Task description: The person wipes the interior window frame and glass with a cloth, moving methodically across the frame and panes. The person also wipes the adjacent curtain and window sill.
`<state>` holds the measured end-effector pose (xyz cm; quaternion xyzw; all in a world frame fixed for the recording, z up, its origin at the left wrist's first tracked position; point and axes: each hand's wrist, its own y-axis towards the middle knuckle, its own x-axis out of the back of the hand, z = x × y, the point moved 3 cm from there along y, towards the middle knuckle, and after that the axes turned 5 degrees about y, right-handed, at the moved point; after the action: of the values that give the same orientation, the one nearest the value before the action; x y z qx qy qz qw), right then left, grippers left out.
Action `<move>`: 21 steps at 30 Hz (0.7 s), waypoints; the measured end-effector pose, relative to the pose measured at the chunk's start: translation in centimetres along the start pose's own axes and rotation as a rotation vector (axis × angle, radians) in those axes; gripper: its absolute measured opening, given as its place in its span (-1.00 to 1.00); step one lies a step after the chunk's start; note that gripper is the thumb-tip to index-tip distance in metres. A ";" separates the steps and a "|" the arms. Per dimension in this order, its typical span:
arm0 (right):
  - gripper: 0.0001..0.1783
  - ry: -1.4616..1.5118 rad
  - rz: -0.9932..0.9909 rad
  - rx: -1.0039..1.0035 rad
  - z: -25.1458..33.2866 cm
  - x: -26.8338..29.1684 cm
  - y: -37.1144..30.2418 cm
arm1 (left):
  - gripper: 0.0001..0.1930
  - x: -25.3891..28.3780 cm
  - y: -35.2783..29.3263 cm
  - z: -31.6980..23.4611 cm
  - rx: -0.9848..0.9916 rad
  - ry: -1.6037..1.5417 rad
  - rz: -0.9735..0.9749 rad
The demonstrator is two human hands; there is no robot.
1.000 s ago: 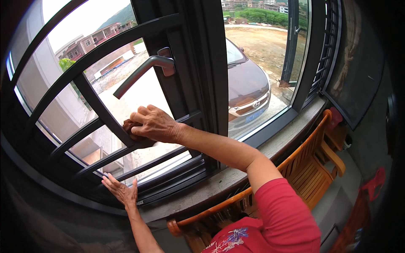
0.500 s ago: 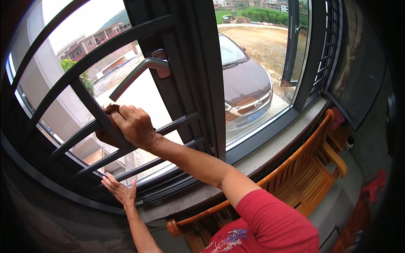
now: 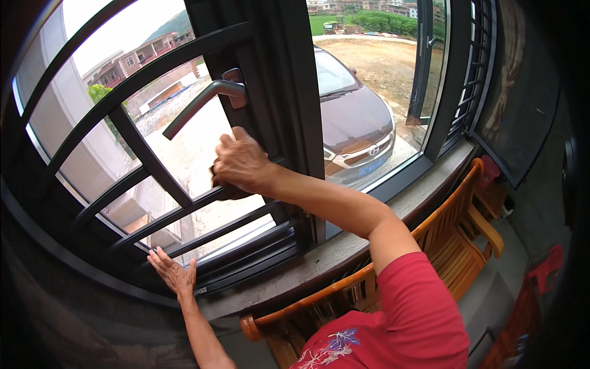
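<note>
My right hand (image 3: 241,165) reaches across the barred window (image 3: 273,92), closed over a dark brown cloth (image 3: 230,193) that shows only at its lower edge. It sits against the grille beside a horizontal bar (image 3: 203,200), a little below the grey window handle (image 3: 203,101). The handle slants down to the left, and my fingers are apart from it. Lower left, my left hand (image 3: 175,270) rests on the bottom of the window frame with fingers spread and nothing held.
A concrete sill (image 3: 307,268) runs below the window. Under it stands a slatted wooden bench (image 3: 458,243). Outside, a dark car (image 3: 359,123) is parked behind the glass. A red plastic object (image 3: 546,269) is at the right, near a dark screen panel (image 3: 522,117).
My right hand has moved right and slightly up with the cloth, from the upright bar to the area below the handle. My left hand has stayed nearly in place.
</note>
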<state>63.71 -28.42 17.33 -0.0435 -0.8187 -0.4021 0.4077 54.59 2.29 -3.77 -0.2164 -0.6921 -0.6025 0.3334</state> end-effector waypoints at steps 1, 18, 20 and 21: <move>-0.81 -0.038 -0.025 -0.043 -0.5 0.0 -0.8 | 0.19 0.1 0.1 -0.1 -0.006 -0.001 0.005; -0.87 0.856 -0.248 -0.337 4.5 -4.5 1.1 | 0.25 -0.6 0.2 -0.4 0.015 -0.014 -0.049; -0.84 1.026 -0.367 -0.383 5.4 -4.1 2.1 | 0.25 -0.7 0.1 -0.3 0.023 -0.023 -0.045; -0.86 1.066 -0.406 -0.387 5.4 -4.3 2.2 | 0.25 -0.8 0.1 -0.3 0.021 -0.027 -0.038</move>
<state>63.97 -22.08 13.81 0.2481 -0.4053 -0.5799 0.6617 55.25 2.08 -4.23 -0.2076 -0.7067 -0.5986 0.3149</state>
